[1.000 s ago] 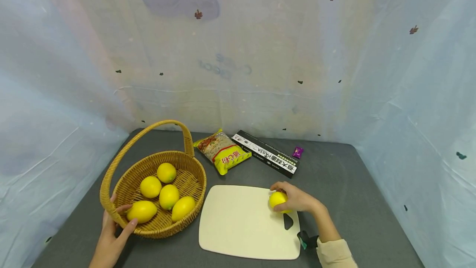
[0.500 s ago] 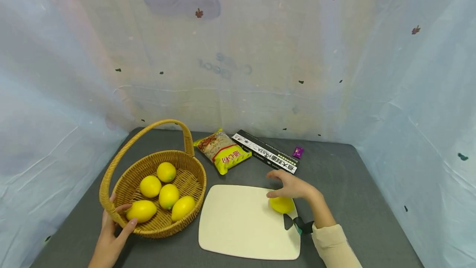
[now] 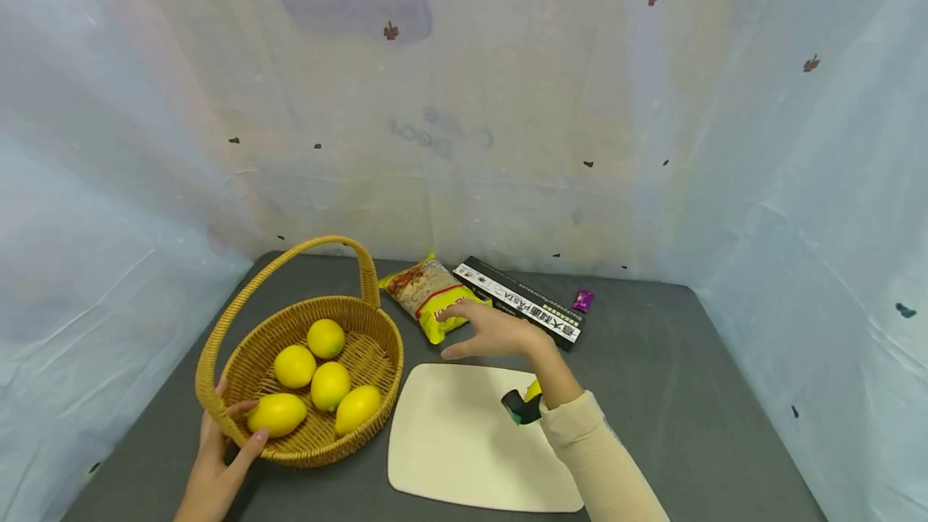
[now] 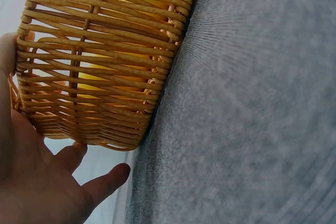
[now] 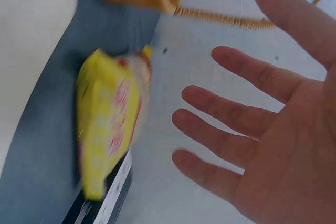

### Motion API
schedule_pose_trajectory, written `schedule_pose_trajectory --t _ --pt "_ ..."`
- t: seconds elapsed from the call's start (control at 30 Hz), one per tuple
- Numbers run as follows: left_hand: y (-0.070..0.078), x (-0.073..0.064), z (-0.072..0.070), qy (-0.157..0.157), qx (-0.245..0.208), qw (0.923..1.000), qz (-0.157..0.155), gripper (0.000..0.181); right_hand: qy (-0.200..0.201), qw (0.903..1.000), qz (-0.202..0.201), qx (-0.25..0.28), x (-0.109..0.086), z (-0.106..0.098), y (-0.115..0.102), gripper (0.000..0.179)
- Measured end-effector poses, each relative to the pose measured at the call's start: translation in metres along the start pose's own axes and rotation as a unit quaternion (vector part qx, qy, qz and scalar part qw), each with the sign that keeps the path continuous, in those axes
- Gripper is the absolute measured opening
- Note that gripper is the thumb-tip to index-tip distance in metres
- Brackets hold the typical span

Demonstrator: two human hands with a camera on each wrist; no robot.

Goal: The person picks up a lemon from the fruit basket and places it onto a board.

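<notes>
While my left hand (image 3: 216,456) grips the basket (image 3: 312,455), likely steadying its lemons (image 3: 329,386), my empty right hand (image 3: 495,331) hovers, spread, to its right.

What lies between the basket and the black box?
The yellow bag lies between the basket and the black box, shown in the head and right wrist views.

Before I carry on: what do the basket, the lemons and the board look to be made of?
Basket: wicker or a plastic look-alike, slightly shiny; ridged tan strands weave around uprights.
Lemons: could be real or artificial; smooth, evenly yellow skins with a soft sheen don't settle it.
Board: probably plastic, matte; its flat cream face shows no wood grain.
</notes>
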State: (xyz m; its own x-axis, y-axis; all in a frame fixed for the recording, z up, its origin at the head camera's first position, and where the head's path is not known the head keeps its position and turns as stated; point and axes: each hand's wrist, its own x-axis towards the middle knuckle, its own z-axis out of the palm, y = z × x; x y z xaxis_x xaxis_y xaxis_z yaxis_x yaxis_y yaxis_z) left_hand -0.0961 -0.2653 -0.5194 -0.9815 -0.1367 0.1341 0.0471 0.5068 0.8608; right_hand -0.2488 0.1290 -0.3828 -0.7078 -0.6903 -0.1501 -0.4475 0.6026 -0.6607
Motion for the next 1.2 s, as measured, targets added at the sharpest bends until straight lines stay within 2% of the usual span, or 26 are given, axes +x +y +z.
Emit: schedule_pose_trajectory --t 0.07,0.3,0.53,0.77,0.83,0.93,1.07,1.2 --pt "-0.001 -0.001 0.000 0.002 0.006 1.0000 0.004 0.051 -0.010 0.9999 -0.006 -0.002 0.012 0.003 -0.014 0.057" --pt "-0.003 0.000 0.001 0.009 0.020 0.9997 0.011 0.051 -0.076 0.9948 -0.068 0.000 0.065 0.019 -0.057 0.051" --pt "-0.003 0.000 -0.001 0.007 0.021 0.9996 0.016 0.049 -0.121 0.9890 -0.075 -0.040 0.110 0.046 -0.095 0.043" --pt "0.000 -0.001 0.000 -0.002 0.012 0.9999 0.005 0.050 -0.138 0.9867 -0.020 -0.084 0.135 0.074 -0.120 0.040" --pt "0.001 -0.002 0.001 0.000 0.009 1.0000 0.001 0.051 -0.142 0.9850 -0.005 -0.098 0.140 0.081 -0.123 0.041" --pt "0.001 -0.001 0.003 0.002 0.009 0.9999 0.004 0.066 -0.148 0.9819 0.032 -0.113 0.145 0.090 -0.123 0.041" --pt "0.000 0.001 0.005 0.004 0.016 0.9998 0.013 0.070 -0.149 0.9766 0.072 -0.137 0.150 0.100 -0.124 0.038" --pt "0.001 -0.001 0.003 0.007 0.016 0.9998 0.012 0.055 -0.159 0.9708 0.083 -0.160 0.154 0.113 -0.127 0.025"
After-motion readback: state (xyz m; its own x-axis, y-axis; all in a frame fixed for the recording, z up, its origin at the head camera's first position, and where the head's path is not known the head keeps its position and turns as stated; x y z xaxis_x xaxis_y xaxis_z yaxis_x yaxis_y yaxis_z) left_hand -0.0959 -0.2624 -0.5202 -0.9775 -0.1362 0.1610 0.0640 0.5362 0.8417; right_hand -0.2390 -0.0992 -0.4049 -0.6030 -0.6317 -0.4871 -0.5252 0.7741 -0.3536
